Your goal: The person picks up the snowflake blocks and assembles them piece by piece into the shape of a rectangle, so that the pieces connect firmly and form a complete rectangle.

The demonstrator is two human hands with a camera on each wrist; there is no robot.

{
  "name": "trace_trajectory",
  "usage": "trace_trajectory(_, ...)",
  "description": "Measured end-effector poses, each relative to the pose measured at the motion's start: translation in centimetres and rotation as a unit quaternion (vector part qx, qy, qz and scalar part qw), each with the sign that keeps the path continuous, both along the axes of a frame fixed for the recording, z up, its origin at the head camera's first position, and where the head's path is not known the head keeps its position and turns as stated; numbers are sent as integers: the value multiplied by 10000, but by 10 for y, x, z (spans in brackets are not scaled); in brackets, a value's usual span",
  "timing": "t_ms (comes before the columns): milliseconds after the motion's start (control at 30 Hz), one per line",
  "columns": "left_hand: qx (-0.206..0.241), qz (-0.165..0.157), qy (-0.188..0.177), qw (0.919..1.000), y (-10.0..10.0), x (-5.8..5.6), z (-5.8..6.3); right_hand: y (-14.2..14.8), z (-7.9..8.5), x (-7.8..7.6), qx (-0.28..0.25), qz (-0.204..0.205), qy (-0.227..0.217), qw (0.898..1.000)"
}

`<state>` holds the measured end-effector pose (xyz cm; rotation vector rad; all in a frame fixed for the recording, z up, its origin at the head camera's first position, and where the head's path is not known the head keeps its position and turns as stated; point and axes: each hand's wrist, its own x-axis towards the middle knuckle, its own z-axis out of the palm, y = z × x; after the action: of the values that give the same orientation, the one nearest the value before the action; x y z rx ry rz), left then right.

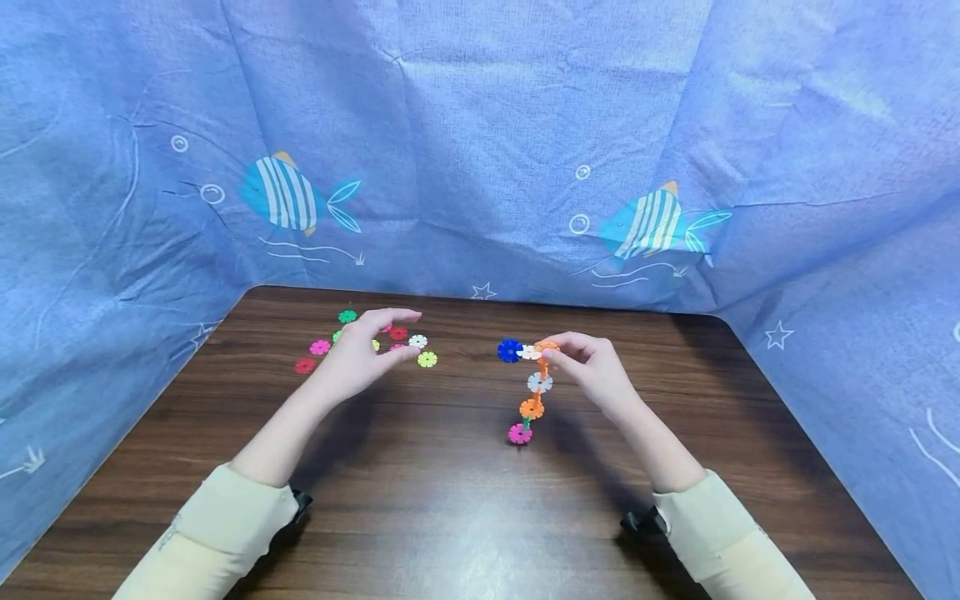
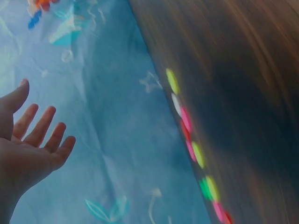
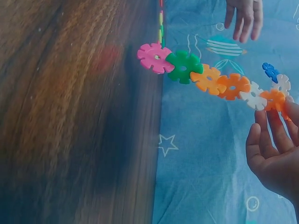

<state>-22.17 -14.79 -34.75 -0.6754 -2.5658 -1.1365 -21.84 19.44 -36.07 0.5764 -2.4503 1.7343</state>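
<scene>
My right hand (image 1: 592, 371) pinches a chain of linked plastic snowflake discs near its top, at an orange disc (image 1: 549, 345). From there the chain hangs down through a grey-white disc (image 1: 539, 382) and an orange one (image 1: 532, 408) to a pink disc (image 1: 520, 434) at its lower end. A white disc (image 1: 528, 352) and a blue disc (image 1: 510, 351) stick out to the left. In the right wrist view a green disc (image 3: 184, 67) links the pink end to the orange discs. My left hand (image 1: 360, 354) holds nothing, its thumb and fingers apart, above loose discs.
Several loose discs lie on the left of the wooden table (image 1: 450, 500), among them a red (image 1: 305, 365), a pink (image 1: 320, 347), a white (image 1: 417, 341) and a yellow-green one (image 1: 427, 359). Some are hidden behind my left hand. A blue fish-print cloth (image 1: 480, 150) hangs around the table.
</scene>
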Motion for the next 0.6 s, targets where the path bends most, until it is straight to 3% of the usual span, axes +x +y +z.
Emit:
trace_trajectory(267,-677,265,100,9973,-42,-11,-15,8,-2,-2,203,-125,81,9997)
trace_trajectory(600,-1269,253,-71,9916,-96,-29,-42,14,-4,-2,350,-263,133,9990)
